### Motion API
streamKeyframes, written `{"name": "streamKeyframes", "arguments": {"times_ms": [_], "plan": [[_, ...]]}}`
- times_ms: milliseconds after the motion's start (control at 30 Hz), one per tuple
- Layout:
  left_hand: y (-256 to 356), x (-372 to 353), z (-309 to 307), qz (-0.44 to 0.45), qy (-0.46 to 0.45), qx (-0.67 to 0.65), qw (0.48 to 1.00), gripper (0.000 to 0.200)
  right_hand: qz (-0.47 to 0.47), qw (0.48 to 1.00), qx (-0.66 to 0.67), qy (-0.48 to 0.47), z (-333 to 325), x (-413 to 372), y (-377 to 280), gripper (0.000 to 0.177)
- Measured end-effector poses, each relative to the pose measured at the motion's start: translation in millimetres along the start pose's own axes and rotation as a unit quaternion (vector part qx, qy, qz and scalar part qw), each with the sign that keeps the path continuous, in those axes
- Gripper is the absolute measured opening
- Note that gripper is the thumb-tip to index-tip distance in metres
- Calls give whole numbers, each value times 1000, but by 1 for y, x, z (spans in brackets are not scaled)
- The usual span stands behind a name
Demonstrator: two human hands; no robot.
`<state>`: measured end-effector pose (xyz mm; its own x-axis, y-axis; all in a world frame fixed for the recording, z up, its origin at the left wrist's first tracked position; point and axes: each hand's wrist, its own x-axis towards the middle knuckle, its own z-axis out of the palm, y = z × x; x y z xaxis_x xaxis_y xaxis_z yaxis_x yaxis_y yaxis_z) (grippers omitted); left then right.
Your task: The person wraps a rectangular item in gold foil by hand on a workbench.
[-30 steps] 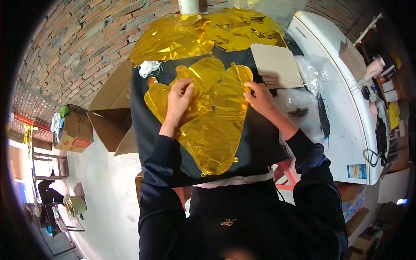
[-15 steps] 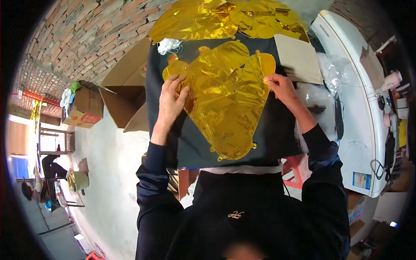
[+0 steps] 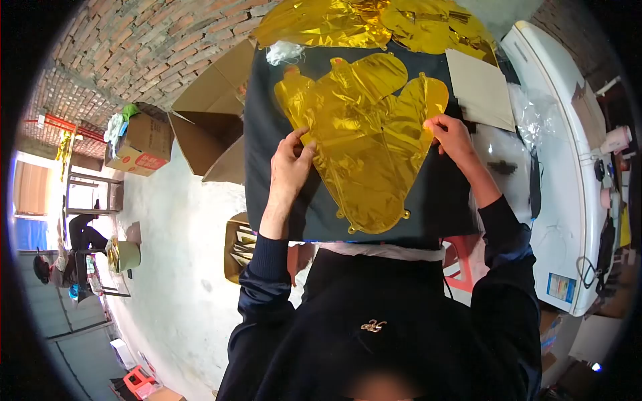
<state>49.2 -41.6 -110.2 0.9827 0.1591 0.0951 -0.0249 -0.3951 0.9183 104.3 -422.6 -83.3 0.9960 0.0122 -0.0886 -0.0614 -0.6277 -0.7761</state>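
Observation:
A flat, shiny gold foil balloon [image 3: 364, 147] lies on the black table cover [image 3: 267, 200], its rounded lobes pointing away from me and its narrow end towards me. Small tabs stick out along its edge. My left hand [image 3: 291, 164] is at the left edge, thumb and fingers drawn together on the foil. At the right edge, my right hand [image 3: 455, 138] pinches the foil between thumb and forefinger. Beyond it lie more gold foil sheets [image 3: 321, 23] and a small bundle of white string [image 3: 284, 52].
A beige card [image 3: 478, 87] and clear plastic bags [image 3: 511, 150] lie at the right, beside a white appliance [image 3: 552, 180]. Open cardboard boxes [image 3: 210, 137] stand left of the table. Farther left, a person [image 3: 83, 237] sits near the doorway.
My left hand has slid down the balloon's left edge, its spread fingers now drawn together. My right hand keeps its pinch on the right edge. The whole view has shifted slightly.

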Motion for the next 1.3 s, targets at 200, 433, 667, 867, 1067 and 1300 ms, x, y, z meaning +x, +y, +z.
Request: {"name": "streamKeyframes", "arguments": {"times_ms": [200, 433, 667, 867, 1067, 1300], "plan": [[21, -19, 6, -28, -56, 37, 997, 23, -26, 997, 69, -14, 3, -16, 2, 20], [34, -49, -5, 7, -62, 64, 996, 17, -1, 991, 125, -48, -3, -46, 15, 18], [54, -63, -11, 40, -34, 191, 980, 36, -127, 985, -116, 26, -10, -52, 10, 22], [69, -66, -5, 243, 35, 298, 922, 49, -215, 880, -393, 158, -22, -63, -60, 39], [73, -75, 30, 305, -161, 264, 901, 52, -402, 833, -350, 150, 17, 32, -72, 51], [64, -79, 33, 290, -169, 231, 913, 55, -236, 883, -403, -41, 40, 148, -87, 59]]}}
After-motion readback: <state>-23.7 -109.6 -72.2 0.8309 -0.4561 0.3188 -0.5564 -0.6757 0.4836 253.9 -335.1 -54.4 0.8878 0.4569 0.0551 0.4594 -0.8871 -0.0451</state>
